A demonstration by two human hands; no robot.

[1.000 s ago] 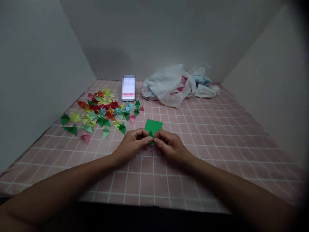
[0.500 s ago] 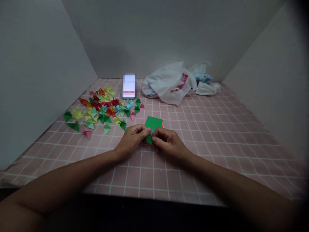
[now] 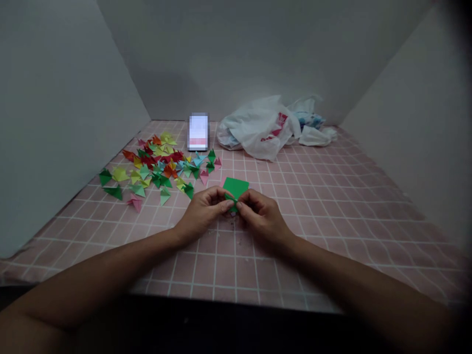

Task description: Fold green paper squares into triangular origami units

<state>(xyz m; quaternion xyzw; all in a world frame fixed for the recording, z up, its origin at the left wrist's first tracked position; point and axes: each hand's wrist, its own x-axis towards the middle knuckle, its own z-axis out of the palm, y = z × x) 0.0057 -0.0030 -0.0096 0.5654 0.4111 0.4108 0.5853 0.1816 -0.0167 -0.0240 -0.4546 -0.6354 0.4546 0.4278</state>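
Observation:
My left hand (image 3: pixel 208 205) pinches the left side of a small folded green paper (image 3: pixel 233 200) between thumb and forefinger. On its other side, the thumb and fingers of my right hand (image 3: pixel 264 212) are closed on the same piece. Much of the folded paper is covered by my fingertips. Just behind it lies a stack of square paper sheets (image 3: pixel 236 185), green on top, with a pink edge showing at the left. Tiny scraps are scattered on the cloth below my hands.
Many folded paper birds (image 3: pixel 158 164) in several colours spread over the left of the pink checked tablecloth (image 3: pixel 313 211). A lit phone (image 3: pixel 198 132) stands upright behind them. White plastic bags (image 3: pixel 260 128) lie at the back. Pale walls enclose the table.
My fingers have shifted on the folded green paper. Its pointed lower part, which hung below my fingertips, now shows as a narrow strip between them. My right hand has moved slightly right.

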